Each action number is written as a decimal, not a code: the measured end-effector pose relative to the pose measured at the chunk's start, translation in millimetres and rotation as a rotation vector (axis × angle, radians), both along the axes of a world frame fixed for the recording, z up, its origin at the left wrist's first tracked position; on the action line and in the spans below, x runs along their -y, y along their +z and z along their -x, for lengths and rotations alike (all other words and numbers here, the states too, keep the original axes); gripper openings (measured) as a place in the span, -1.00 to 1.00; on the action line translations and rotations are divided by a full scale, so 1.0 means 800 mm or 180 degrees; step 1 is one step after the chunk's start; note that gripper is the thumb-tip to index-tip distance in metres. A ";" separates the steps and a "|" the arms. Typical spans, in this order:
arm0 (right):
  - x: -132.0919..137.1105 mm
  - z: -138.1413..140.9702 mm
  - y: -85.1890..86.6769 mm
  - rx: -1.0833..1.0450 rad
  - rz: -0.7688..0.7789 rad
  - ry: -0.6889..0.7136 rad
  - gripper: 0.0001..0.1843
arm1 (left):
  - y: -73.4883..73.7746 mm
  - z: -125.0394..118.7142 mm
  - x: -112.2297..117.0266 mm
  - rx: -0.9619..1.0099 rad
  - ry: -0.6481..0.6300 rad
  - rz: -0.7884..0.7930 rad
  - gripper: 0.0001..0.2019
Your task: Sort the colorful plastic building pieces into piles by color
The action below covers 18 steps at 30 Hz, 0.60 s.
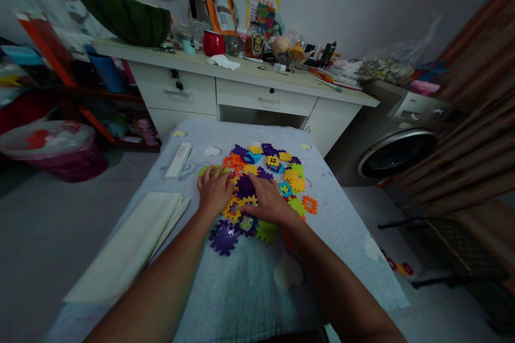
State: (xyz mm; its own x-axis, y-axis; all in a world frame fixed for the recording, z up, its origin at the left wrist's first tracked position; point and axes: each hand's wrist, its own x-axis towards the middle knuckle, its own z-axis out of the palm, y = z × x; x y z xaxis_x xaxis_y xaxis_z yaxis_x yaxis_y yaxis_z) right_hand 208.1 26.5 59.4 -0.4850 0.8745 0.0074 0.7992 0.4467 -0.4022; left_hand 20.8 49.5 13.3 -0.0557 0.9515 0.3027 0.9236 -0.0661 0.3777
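Observation:
A heap of flat plastic interlocking tiles (277, 166) in purple, orange, yellow, green and blue lies on a pale blue cloth (249, 289) over a small table. My left hand (214, 191) lies flat on the left side of the heap, fingers stretched over green and orange tiles. My right hand (266, 201) lies beside it, fingers spread flat over purple and yellow tiles. A large purple tile (223, 237) sits nearest to me, between my forearms.
A white remote-like bar (178, 160) and a folded cream cloth (132, 244) lie on the table's left. Behind stands a cluttered white desk (241, 91) with a watermelon half (124, 13). A washing machine (396, 153) is at the right, a pink bin (56, 150) at the left.

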 end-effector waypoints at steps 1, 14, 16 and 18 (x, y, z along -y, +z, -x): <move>-0.004 -0.002 -0.002 0.0033 0.0001 -0.0054 -0.02 | 0.000 0.001 0.000 0.0005 -0.0006 0.0005 -0.67; 0.026 0.020 0.013 0.0250 -0.0421 -0.0064 -0.04 | 0.006 0.006 -0.001 -0.0034 -0.0076 0.0043 -0.71; 0.036 0.031 0.009 0.0351 -0.0293 0.0074 0.11 | 0.006 0.006 -0.001 -0.0040 -0.0085 0.0085 -0.71; 0.039 0.037 0.003 0.0421 -0.0184 0.0101 0.18 | 0.006 0.006 -0.001 -0.0057 -0.0082 0.0102 -0.71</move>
State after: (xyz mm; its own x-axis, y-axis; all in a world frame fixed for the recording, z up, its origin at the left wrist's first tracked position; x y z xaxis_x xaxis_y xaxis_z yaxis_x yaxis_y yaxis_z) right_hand 178.1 -5.0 61.6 -0.5124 0.8587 -0.0085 0.8286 0.4919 -0.2672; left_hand 15.8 50.4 18.4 -0.0260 0.9617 0.2728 0.9283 -0.0780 0.3635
